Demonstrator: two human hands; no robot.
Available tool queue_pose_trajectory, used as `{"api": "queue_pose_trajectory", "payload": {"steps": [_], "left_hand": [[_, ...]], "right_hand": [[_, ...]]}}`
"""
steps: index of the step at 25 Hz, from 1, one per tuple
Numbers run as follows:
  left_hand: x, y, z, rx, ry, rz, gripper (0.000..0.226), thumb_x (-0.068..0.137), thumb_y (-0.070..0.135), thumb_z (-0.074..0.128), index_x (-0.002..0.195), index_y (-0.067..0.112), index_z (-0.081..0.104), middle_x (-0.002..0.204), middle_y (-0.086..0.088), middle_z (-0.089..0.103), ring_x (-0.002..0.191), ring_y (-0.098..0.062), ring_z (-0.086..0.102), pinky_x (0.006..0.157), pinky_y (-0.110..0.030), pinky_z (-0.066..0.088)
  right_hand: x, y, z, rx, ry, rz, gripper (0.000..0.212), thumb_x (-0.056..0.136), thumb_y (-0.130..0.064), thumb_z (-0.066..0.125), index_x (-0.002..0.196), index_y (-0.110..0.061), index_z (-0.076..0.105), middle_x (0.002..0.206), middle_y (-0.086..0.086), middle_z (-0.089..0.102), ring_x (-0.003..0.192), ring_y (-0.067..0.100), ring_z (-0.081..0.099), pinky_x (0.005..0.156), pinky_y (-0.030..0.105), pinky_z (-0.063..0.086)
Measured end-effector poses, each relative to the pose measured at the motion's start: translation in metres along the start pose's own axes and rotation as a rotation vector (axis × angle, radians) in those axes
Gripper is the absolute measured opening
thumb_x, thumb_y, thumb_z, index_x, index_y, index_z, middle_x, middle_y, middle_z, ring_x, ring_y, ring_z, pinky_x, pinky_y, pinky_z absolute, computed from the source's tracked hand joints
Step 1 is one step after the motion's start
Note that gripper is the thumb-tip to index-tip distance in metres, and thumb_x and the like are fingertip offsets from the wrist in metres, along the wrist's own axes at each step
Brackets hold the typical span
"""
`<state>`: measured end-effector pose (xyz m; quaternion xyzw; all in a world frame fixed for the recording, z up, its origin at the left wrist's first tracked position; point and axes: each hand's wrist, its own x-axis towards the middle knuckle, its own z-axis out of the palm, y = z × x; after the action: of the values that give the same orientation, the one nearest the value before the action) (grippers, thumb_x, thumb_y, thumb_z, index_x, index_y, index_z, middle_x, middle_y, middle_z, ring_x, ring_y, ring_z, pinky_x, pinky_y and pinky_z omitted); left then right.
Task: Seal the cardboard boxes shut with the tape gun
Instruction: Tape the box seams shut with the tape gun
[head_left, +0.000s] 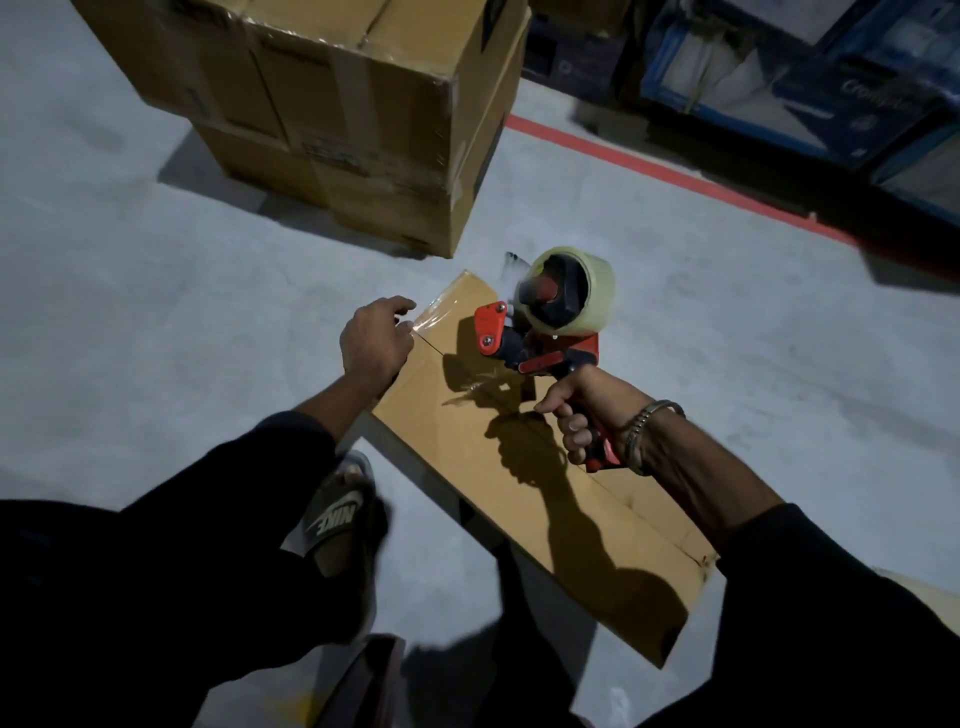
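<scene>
Cardboard box (524, 467): long, flat, brown, lying on the grey floor (130, 312) diagonally, far end upper left, near end lower right by the right sleeve; a seam line runs along the top.
Tape gun (540, 332): red and black, roll of clear tape (576, 291) on its hub, held just above the box's far half; casts a sharp shadow on the cardboard.
Right hand (592, 415): fingers curled round the gun's handle, thumb along the near side; metal bracelet (641, 431) on the wrist.
Left hand (374, 343): at the box's far left edge, fingertips on a shiny patch of clear tape (436, 312) at the far corner; whether they press or pinch it I cannot tell, fingers loosely bent.
Stacked boxes (332, 114): two big taped cartons, one on the other, well apart beyond the flat box.
Floor line (675, 176): red stripe, upper right.
Blue cartons (831, 88): piled behind the stripe.
Foot (343, 514): in a black slide sandal, left of the box.
</scene>
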<state>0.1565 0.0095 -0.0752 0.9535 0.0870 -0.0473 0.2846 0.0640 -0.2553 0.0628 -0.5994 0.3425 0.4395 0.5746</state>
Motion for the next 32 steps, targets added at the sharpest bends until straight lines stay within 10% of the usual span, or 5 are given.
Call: {"api": "queue_pose_trajectory", "payload": {"steps": [3, 7, 9, 16, 32], "left_hand": [[-0.013, 0.015, -0.008, -0.191, 0.065, -0.234, 0.05, 0.098, 0.06, 0.058, 0.089, 0.014, 0.075, 0.092, -0.006, 0.078, 0.078, -0.022, 0.073, 0.068, -0.029, 0.05], [-0.011, 0.025, -0.03, -0.749, -0.986, -0.701, 0.111, 0.084, 0.095, 0.027, 0.107, -0.002, 0.077, 0.104, -0.022, 0.077, 0.065, -0.022, 0.073, 0.046, -0.021, 0.042], [-0.003, 0.027, -0.042, -0.916, -1.176, -0.707, 0.112, 0.088, 0.091, 0.028, 0.119, -0.008, 0.073, 0.104, -0.019, 0.077, 0.067, -0.021, 0.076, 0.046, -0.019, 0.048], [0.013, 0.067, -0.105, -0.895, -0.936, -0.712, 0.022, 0.106, 0.01, 0.051, 0.105, -0.004, 0.068, 0.073, -0.011, 0.076, 0.055, -0.012, 0.073, 0.052, -0.021, 0.06], [0.078, 0.071, -0.114, -0.259, -0.548, -0.172, 0.017, 0.088, 0.013, 0.082, 0.094, -0.003, 0.078, 0.087, -0.017, 0.078, 0.067, -0.019, 0.072, 0.068, -0.031, 0.06]], "right_hand": [[0.003, -0.023, 0.009, -0.02, 0.004, -0.028, 0.044, 0.086, -0.011, 0.054, 0.049, -0.023, 0.033, 0.049, -0.004, 0.024, 0.04, 0.013, 0.019, 0.049, 0.024, 0.021], [0.0, -0.047, 0.021, -0.011, -0.014, -0.103, 0.043, 0.086, -0.012, 0.057, 0.051, -0.023, 0.034, 0.049, -0.004, 0.027, 0.04, 0.013, 0.021, 0.051, 0.024, 0.021], [-0.001, -0.051, 0.023, -0.023, -0.018, -0.132, 0.042, 0.085, -0.013, 0.059, 0.052, -0.024, 0.035, 0.049, -0.004, 0.028, 0.041, 0.014, 0.022, 0.052, 0.025, 0.02], [-0.012, -0.049, 0.025, -0.049, -0.033, -0.178, 0.042, 0.085, -0.012, 0.06, 0.053, -0.023, 0.035, 0.05, -0.003, 0.028, 0.04, 0.014, 0.022, 0.048, 0.023, 0.02], [-0.012, -0.003, 0.001, -0.437, 0.185, -0.369, 0.029, 0.086, -0.017, 0.069, 0.063, -0.013, 0.051, 0.05, 0.005, 0.044, 0.04, 0.017, 0.033, 0.045, 0.024, 0.024]]}}
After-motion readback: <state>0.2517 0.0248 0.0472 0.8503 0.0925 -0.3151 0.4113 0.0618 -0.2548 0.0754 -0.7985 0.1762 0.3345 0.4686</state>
